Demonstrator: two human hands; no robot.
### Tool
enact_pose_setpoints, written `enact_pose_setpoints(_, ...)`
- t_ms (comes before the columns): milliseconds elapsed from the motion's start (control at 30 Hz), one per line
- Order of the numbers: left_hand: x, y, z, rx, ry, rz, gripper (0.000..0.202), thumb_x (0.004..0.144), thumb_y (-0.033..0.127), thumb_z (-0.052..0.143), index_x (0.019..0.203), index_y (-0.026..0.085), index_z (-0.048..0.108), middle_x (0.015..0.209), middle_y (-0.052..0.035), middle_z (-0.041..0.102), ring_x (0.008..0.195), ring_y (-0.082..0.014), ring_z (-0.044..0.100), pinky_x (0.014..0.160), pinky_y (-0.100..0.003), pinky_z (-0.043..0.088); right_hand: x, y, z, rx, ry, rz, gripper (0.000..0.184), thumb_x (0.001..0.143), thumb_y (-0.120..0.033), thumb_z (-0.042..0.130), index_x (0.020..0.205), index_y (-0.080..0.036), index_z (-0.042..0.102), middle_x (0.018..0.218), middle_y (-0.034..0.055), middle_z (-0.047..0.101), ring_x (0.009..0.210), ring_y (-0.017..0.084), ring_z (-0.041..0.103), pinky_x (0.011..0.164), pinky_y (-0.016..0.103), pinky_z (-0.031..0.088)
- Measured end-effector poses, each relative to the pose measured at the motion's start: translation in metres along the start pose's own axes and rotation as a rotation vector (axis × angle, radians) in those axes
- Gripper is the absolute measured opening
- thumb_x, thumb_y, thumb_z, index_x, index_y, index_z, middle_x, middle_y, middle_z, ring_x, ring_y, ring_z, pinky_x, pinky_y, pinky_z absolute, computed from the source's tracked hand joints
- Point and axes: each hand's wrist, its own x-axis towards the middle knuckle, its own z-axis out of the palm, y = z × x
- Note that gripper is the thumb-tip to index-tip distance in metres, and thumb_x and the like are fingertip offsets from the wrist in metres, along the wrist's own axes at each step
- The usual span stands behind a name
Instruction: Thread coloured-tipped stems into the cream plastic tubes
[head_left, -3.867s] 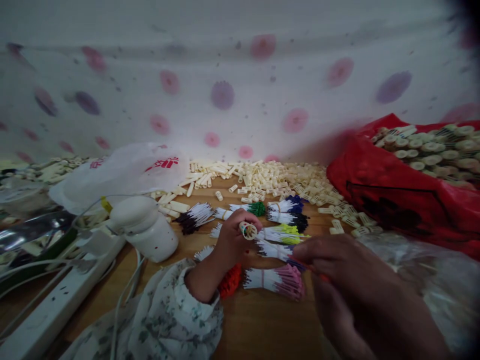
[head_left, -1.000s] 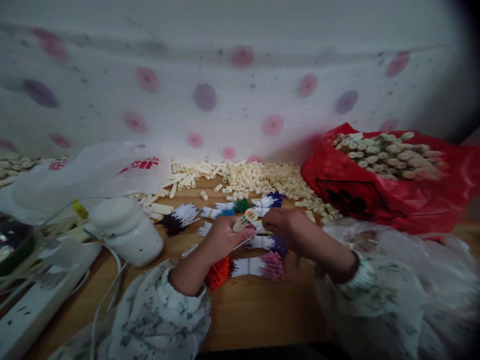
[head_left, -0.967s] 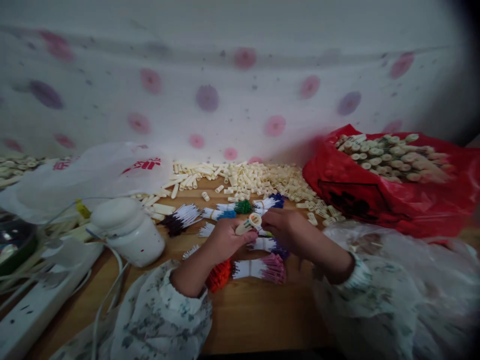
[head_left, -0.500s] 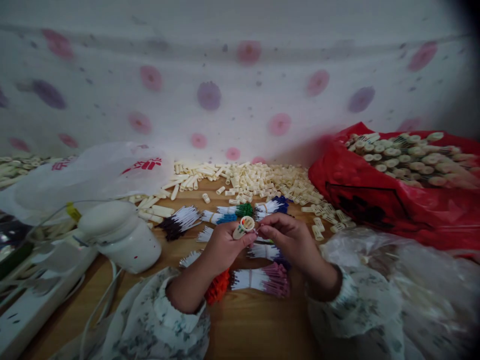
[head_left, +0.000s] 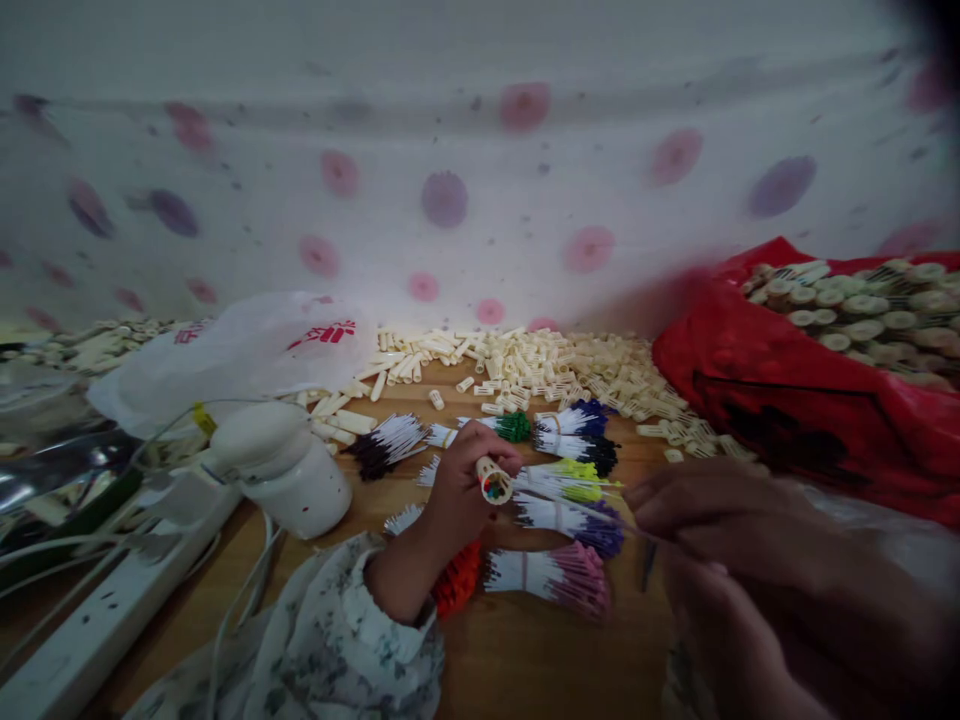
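Note:
My left hand [head_left: 459, 470] is closed around a small cream plastic tube [head_left: 491, 478] with slotted sides. The tube's open end faces me, and coloured tips, green and red among them, show inside it. At the right, close to the camera and smeared by motion, is my right hand [head_left: 757, 560], its fingers drawn together. A thin pale line runs towards its fingertips, but what they hold is unclear. Around the left hand lie banded bundles of thin white sticks with coloured ends: pink [head_left: 547, 577], yellow-green [head_left: 574, 478], purple [head_left: 574, 522], green [head_left: 512, 427] and orange [head_left: 459, 578].
Many cream tube pieces [head_left: 570, 362] are heaped along the back of the wooden table [head_left: 555, 665]. A red bag [head_left: 795, 400] full of cream pieces stands at right. At left are a white plastic bag [head_left: 255, 345], a white lidded jar [head_left: 296, 490] and a power strip [head_left: 127, 590] with cables.
My right hand has left the tube and come right and closer to the camera. My left hand has tilted the tube's open end towards me. The view has turned slightly left.

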Motion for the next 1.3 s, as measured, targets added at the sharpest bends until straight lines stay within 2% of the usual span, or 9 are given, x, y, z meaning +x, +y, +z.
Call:
enact_pose_setpoints(133, -0.001, -0.003, 0.002, 0.017, -0.033, 0.015, 0.023, 0.084, 0.034, 0.059, 0.069, 0.018, 0.062, 0.070, -0.0023, 0.055, 0.070, -0.0166, 0.052, 0.064, -0.029, 0.042, 0.004, -0.006, 0.014, -0.032, -0.009, -0.039, 0.010, 0.084, -0.016, 0.056, 0.088, -0.024, 0.060, 0.078, 0.0044, 0.069, 0.077, 0.017, 0.065, 0.068, 0.030, 0.053)
enact_pose_setpoints(300, -0.002, -0.006, 0.002, 0.006, -0.090, 0.063, 0.020, 0.084, 0.028, 0.059, 0.067, 0.018, 0.061, 0.070, -0.0016, 0.056, 0.069, -0.0155, 0.052, 0.063, -0.028, 0.042, 0.012, -0.005, 0.020, -0.078, -0.111, -0.139, 0.015, 0.080, -0.011, 0.059, 0.089, -0.023, 0.060, 0.078, 0.0035, 0.070, 0.072, 0.017, 0.066, 0.064, 0.028, 0.054)
enact_pose_setpoints(567, -0.005, -0.012, 0.004, 0.020, -0.124, 0.064, 0.009, 0.081, 0.023, 0.061, 0.074, 0.019, 0.064, 0.072, -0.0002, 0.051, 0.068, -0.0151, 0.050, 0.059, -0.028, 0.040, 0.004, 0.017, 0.041, -0.070, -0.111, -0.148, 0.018, 0.078, -0.004, 0.059, 0.089, -0.018, 0.062, 0.083, 0.0053, 0.067, 0.076, 0.015, 0.061, 0.066, 0.028, 0.052)
enact_pose_setpoints(667, -0.004, -0.015, 0.003, 0.060, -0.110, 0.059, 0.014, 0.081, 0.032, 0.063, 0.085, 0.019, 0.066, 0.079, -0.0016, 0.050, 0.074, -0.0160, 0.051, 0.064, -0.028, 0.042, -0.001, 0.026, 0.046, -0.129, -0.099, -0.111, 0.018, 0.080, -0.004, 0.058, 0.092, -0.018, 0.063, 0.089, 0.0059, 0.064, 0.080, 0.015, 0.059, 0.067, 0.028, 0.051)
enact_pose_setpoints(733, -0.004, -0.016, 0.001, 0.070, -0.134, 0.076, 0.032, 0.080, 0.046, 0.062, 0.097, 0.020, 0.065, 0.087, -0.0038, 0.050, 0.081, -0.0180, 0.051, 0.070, -0.030, 0.043, -0.003, 0.030, 0.047, -0.159, -0.070, -0.089, 0.017, 0.080, -0.006, 0.059, 0.092, -0.018, 0.063, 0.089, 0.0057, 0.062, 0.081, 0.015, 0.057, 0.067, 0.028, 0.050)
enact_pose_setpoints(800, -0.005, -0.014, -0.001, 0.051, -0.181, 0.104, 0.050, 0.080, 0.060, 0.052, 0.109, 0.020, 0.062, 0.095, -0.0063, 0.050, 0.087, -0.0203, 0.051, 0.075, -0.032, 0.044, -0.004, 0.033, 0.046, -0.177, -0.022, -0.082, 0.013, 0.080, -0.008, 0.061, 0.088, -0.017, 0.063, 0.086, 0.0048, 0.059, 0.078, 0.014, 0.056, 0.066, 0.027, 0.049)
enact_pose_setpoints(867, -0.006, -0.010, -0.003, 0.034, -0.209, 0.115, 0.055, 0.084, 0.063, 0.039, 0.113, 0.020, 0.059, 0.098, -0.0080, 0.050, 0.093, -0.0218, 0.051, 0.080, -0.034, 0.044, -0.004, 0.035, 0.044, -0.189, 0.012, -0.081, 0.010, 0.079, -0.008, 0.063, 0.084, -0.017, 0.063, 0.083, 0.0042, 0.056, 0.077, 0.013, 0.055, 0.065, 0.026, 0.048)
enact_pose_setpoints(1100, -0.004, -0.006, -0.001, 0.144, -0.108, 0.148, 0.048, 0.087, 0.058, 0.038, 0.089, 0.017, 0.063, 0.086, -0.0065, 0.054, 0.086, -0.0205, 0.051, 0.077, -0.032, 0.041, -0.006, 0.043, 0.044, -0.135, -0.009, -0.029, 0.012, 0.078, -0.007, 0.063, 0.085, -0.017, 0.063, 0.086, 0.0045, 0.057, 0.080, 0.013, 0.055, 0.069, 0.027, 0.048)
enact_pose_setpoints(1300, -0.005, -0.007, -0.001, 0.260, -0.043, 0.166, 0.043, 0.088, 0.055, 0.041, 0.086, 0.017, 0.061, 0.083, -0.0062, 0.055, 0.083, -0.0206, 0.050, 0.075, -0.032, 0.039, -0.010, 0.043, 0.054, 0.040, 0.013, 0.140, 0.013, 0.083, -0.008, 0.056, 0.088, -0.018, 0.063, 0.090, 0.0048, 0.058, 0.086, 0.015, 0.057, 0.074, 0.029, 0.048)
